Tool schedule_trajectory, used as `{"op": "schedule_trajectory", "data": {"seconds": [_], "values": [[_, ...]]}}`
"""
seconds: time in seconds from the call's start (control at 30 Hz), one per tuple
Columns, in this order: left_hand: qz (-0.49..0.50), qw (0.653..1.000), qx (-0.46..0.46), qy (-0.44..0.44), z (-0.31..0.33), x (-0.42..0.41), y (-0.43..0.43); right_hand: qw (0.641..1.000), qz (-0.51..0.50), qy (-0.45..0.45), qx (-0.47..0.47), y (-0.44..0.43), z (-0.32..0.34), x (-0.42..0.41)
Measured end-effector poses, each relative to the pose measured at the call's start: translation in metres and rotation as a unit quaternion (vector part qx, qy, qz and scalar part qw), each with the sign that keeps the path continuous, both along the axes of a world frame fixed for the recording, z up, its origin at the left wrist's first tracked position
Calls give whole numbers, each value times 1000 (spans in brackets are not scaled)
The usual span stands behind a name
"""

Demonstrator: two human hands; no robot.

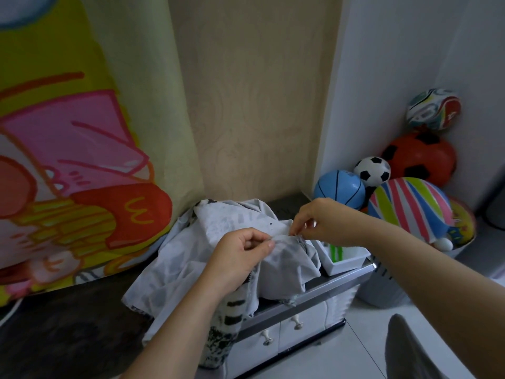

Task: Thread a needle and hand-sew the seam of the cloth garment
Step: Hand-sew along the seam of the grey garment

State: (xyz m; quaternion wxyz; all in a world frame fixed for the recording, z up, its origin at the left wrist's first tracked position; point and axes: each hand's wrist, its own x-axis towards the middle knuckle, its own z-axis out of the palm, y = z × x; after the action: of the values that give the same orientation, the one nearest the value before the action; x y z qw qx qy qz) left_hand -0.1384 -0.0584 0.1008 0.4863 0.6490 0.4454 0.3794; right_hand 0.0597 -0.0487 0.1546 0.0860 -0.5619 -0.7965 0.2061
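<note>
The garment (191, 255) is thin cloth, matt and creased, pale with a faded dark print. The tabletop (328, 286) has a brushed, metal-looking edge strip. The drawer fronts (308, 335) below it are smooth white with a slight sheen. The tray (345, 260) at the tabletop's right edge looks like white plastic. The balls (410, 206) are glossy and rubbery. The wallpaper (259, 105) is matt and embossed. The floor tiles (355, 351) shine.

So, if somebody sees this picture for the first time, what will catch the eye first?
Two hands at the centre: the left hand grips the pale cloth garment, the right hand pinches its edge. A bright cartoon curtain fills the left side; coloured balls pile at right.
</note>
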Motion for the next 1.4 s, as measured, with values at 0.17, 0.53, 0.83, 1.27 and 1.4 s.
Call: {"op": "schedule_trajectory", "data": {"seconds": [0.17, 0.53, 0.83, 1.27, 1.4], "values": [[-9, 1000, -8, -9, -2, -1, 3, 1000, 2, 5, 6, -1, 4, -2], [-39, 998, -40, -40, -3, -1, 4, 997, 6, -4, 80, 0, -4, -15], [-6, 995, -51, -80, -4, 1, 4, 974, -41, 220, 29, -17, -9, -21], [32, 994, -81, -66, 0, 6, 8, 872, -184, 445, 90, -24, 11, -31], [46, 993, -84, -62, -1, 6, 7, 644, -215, 732, 60, -24, 41, -28]]}}
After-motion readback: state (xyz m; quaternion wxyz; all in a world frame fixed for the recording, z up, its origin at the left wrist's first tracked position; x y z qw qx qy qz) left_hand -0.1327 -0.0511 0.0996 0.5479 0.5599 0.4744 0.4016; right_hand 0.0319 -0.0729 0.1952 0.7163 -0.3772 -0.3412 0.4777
